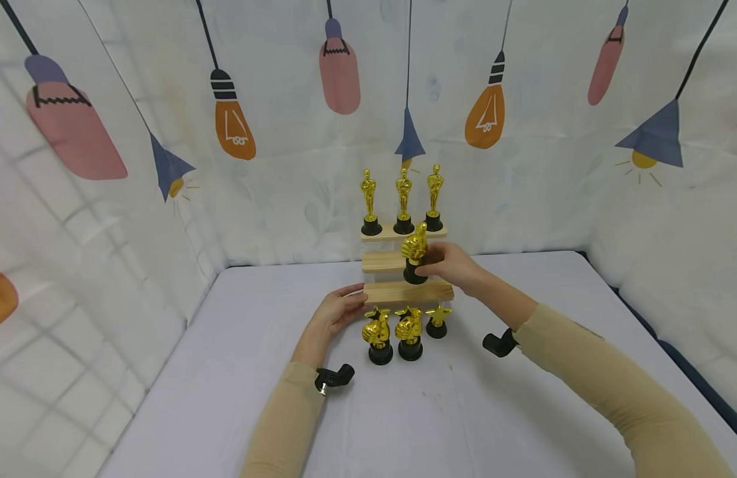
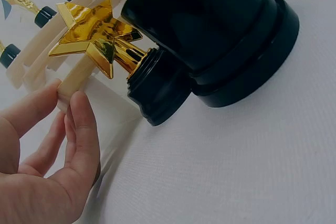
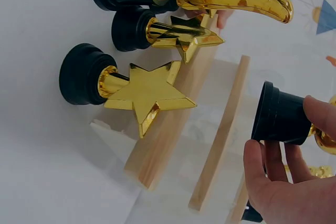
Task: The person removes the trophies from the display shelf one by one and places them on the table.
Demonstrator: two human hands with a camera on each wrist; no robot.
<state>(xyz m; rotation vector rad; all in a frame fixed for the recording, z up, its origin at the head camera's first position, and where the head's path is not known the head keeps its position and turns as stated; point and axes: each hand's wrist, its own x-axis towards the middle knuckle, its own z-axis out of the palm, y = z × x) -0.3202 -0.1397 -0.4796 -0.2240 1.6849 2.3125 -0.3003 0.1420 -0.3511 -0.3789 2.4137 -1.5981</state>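
Observation:
My right hand [image 1: 449, 263] grips a gold thumbs-up trophy [image 1: 414, 245] by its black base [image 3: 283, 113], holding it upright around the middle step of a small wooden tiered stand [image 1: 383, 261]. In the right wrist view the base hangs clear of the step edge. With thumb and fingers my left hand [image 2: 58, 156] pinches the left end of the stand's lowest step [image 2: 76, 80]. Two more thumbs-up trophies [image 1: 378, 335] stand on the table before the stand, with star trophies [image 3: 149, 93] just behind them and to the right.
Three gold figure trophies [image 1: 403, 196] stand in a row on the top step. A white cloth covers the table [image 1: 261, 318]. Behind it hangs a fabric backdrop [image 1: 285, 199] printed with lamps.

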